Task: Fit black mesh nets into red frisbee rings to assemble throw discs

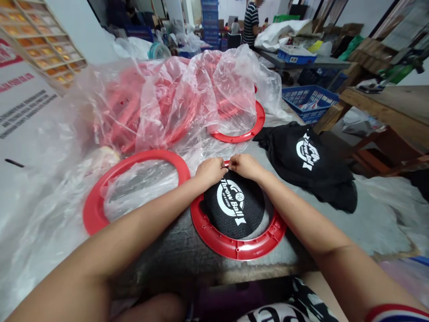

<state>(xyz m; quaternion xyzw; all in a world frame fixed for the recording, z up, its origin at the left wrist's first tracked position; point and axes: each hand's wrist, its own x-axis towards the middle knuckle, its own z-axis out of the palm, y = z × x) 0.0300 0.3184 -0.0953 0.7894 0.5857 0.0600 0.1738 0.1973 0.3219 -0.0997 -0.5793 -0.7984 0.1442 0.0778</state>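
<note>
A red plastic ring point(238, 250) lies on the table in front of me, its ribbed side up. Inside it sits a round piece of black mesh fabric point(248, 210) with a white "Throw Ball" print; a gap shows between fabric and ring at the lower right. At the far side of the ring, my left hand point(211, 171) and my right hand point(245, 166) meet, fingertips pinched on the fabric's far edge. How the edge sits under the fingers is hidden. A second red ring point(97, 192) lies to the left, partly behind my left forearm.
More black printed fabric pieces point(311, 165) lie piled at the right. Behind, clear plastic bags point(167, 98) cover many red rings, one ring point(258, 120) partly sticking out. A white printed carton point(23, 103) stands at left. Blue crates point(310, 100) and a person point(251, 22) are farther back.
</note>
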